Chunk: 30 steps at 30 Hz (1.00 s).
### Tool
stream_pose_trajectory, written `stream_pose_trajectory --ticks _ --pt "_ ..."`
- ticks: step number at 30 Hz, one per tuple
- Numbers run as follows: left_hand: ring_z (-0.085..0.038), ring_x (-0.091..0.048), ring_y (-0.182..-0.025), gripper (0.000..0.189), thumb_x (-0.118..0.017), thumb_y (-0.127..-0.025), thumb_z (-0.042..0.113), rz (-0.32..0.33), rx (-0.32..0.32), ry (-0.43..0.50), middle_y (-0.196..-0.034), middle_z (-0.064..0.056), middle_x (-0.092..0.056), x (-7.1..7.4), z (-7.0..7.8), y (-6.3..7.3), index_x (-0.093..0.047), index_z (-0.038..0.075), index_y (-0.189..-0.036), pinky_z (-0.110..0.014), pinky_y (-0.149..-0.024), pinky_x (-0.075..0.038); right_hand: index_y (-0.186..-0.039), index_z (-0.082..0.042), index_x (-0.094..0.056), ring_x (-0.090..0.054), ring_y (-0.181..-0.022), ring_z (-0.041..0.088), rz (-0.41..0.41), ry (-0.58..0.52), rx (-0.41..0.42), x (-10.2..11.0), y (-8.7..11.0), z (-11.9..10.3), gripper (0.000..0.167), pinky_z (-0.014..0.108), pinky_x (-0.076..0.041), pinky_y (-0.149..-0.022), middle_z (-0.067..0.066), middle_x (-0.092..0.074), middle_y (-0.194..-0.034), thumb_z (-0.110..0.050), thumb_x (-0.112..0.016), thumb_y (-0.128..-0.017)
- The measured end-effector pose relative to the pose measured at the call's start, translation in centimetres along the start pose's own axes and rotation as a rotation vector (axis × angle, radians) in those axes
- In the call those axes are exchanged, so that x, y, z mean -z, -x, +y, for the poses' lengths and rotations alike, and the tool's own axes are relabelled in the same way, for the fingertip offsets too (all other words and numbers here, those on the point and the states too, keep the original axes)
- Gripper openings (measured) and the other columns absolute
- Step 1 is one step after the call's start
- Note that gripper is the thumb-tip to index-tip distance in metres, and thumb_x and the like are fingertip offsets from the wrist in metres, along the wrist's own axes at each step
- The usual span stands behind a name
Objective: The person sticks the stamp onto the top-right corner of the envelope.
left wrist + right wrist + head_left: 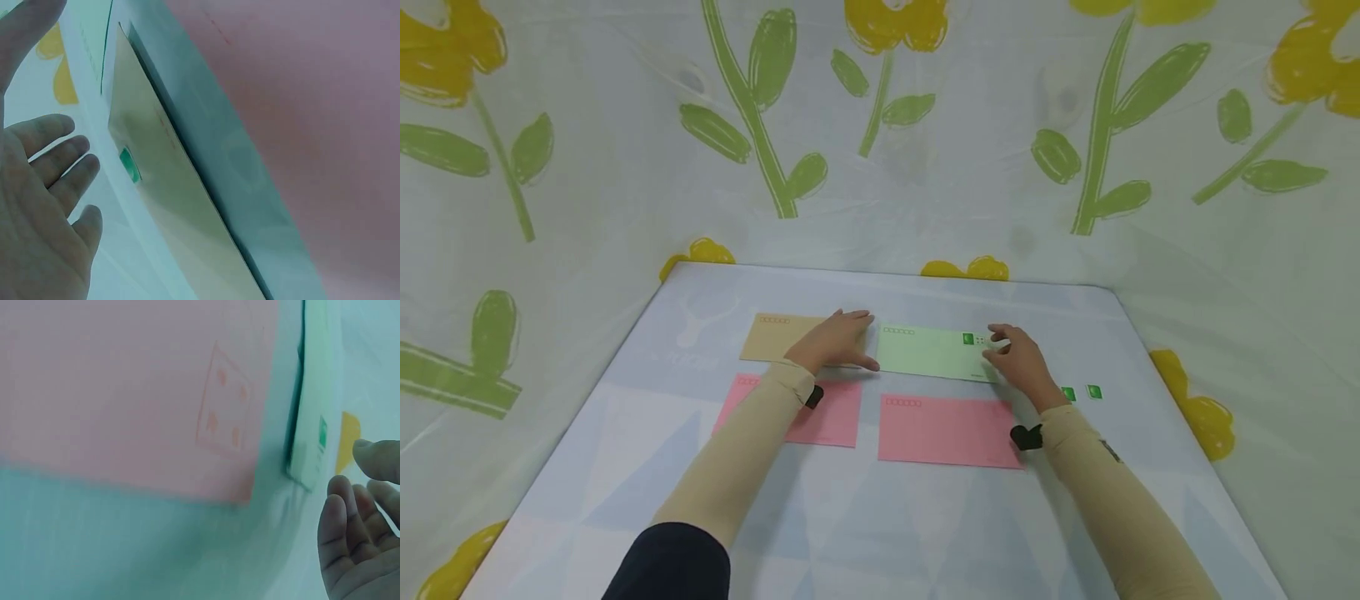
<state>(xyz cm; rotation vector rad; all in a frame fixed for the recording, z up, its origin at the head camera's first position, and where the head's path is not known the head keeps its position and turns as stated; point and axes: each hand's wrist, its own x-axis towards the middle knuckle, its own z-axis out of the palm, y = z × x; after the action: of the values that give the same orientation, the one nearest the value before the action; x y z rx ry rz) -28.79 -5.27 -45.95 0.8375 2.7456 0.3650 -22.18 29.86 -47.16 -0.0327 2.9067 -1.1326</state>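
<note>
Head view: I log a pale green envelope, flat on the table, small boxes printed upper left, a green stamp near its upper right corner. Left hand: fingers extended, thumb tip beside the envelope's left edge. Right hand: thumb and fingers apart at its right end; I cannot tell whether they touch it.

Soft light; faint shadows on the desk, darker beside the green envelope; wrist pictures bluish, blurry.
</note>
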Motion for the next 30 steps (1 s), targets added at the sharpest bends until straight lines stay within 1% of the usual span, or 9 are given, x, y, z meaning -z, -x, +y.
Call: stream_pose_trajectory --ticks 2,6,10,16,24,26,30 --pt "-0.025 -0.026 -0.153 0.105 -0.080 -0.081 0.058 0.007 -0.005 0.006 -0.164 -0.013 -0.032 0.1 -0.5 0.3 -0.034 0.003 -0.158 -0.043 -0.128 -0.010 -0.151 -0.005 -0.045 -0.059 -0.115 0.035 0.006 -0.007 -0.007 0.5 0.2 0.1 0.056 0.045 -0.057 -0.084 0.019 -0.054 -0.139 -0.018 -0.065 -0.101" --pt "-0.027 -0.024 -0.154 0.105 -0.078 -0.083 0.058 0.005 -0.003 0.022 -0.165 -0.014 -0.030 0.3 -1.2 0.9 -0.031 0.002 -0.159 -0.043 -0.128 -0.010 -0.151 -0.005 -0.045 -0.058 -0.117 0.036 0.020 0.023 -0.035 1.1 0.7 0.4 0.056 0.045 -0.057 -0.085 0.020 -0.053 -0.139 -0.019 -0.064 -0.101" --pt "-0.028 -0.024 -0.154 0.105 -0.079 -0.083 0.056 0.006 0.003 0.033 -0.165 -0.014 -0.030 0.5 -1.4 1.5 -0.031 0.001 -0.158 -0.043 -0.128 -0.010 -0.150 -0.005 -0.046 -0.057 -0.117 0.037 0.030 0.053 -0.067 1.6 1.2 1.0 0.055 0.046 -0.056 -0.087 0.020 -0.054 -0.139 -0.021 -0.064 -0.101" --pt "-0.029 -0.025 -0.153 0.106 -0.080 -0.082 0.057 0.011 0.027 0.035 -0.165 -0.013 -0.030 0.4 -2.1 2.4 -0.032 0.002 -0.158 -0.044 -0.128 -0.011 -0.149 -0.004 -0.046 -0.057 -0.116 0.037 0.041 0.065 -0.080 2.1 2.0 2.0 0.054 0.045 -0.055 -0.086 0.020 -0.054 -0.138 -0.020 -0.064 -0.101" --pt "-0.032 -0.028 -0.152 0.105 -0.082 -0.081 0.055 0.038 0.032 0.065 -0.163 -0.016 -0.033 0.6 -2.7 3.8 -0.034 0.001 -0.157 -0.046 -0.128 -0.012 -0.150 -0.004 -0.046 -0.057 -0.115 0.037 0.068 0.090 -0.124 2.9 3.1 2.6 0.055 0.045 -0.056 -0.084 0.021 -0.054 -0.138 -0.019 -0.064 -0.101" --pt "-0.032 -0.026 -0.152 0.106 -0.082 -0.081 0.054 0.034 0.044 0.069 -0.164 -0.016 -0.032 0.6 -2.9 4.2 -0.033 0.000 -0.158 -0.046 -0.128 -0.011 -0.150 -0.004 -0.046 -0.057 -0.115 0.037 0.070 0.093 -0.128 3.1 3.4 2.8 0.055 0.044 -0.056 -0.083 0.021 -0.054 -0.137 -0.018 -0.064 -0.101" --pt "-0.032 -0.024 -0.153 0.108 -0.082 -0.081 0.054 0.030 0.068 0.080 -0.165 -0.016 -0.030 0.6 -3.5 5.1 -0.030 0.000 -0.159 -0.046 -0.128 -0.009 -0.149 -0.002 -0.046 -0.058 -0.114 0.038 0.079 0.091 -0.102 3.6 4.2 3.3 0.055 0.039 -0.056 -0.077 0.022 -0.055 -0.137 -0.018 -0.064 -0.101"
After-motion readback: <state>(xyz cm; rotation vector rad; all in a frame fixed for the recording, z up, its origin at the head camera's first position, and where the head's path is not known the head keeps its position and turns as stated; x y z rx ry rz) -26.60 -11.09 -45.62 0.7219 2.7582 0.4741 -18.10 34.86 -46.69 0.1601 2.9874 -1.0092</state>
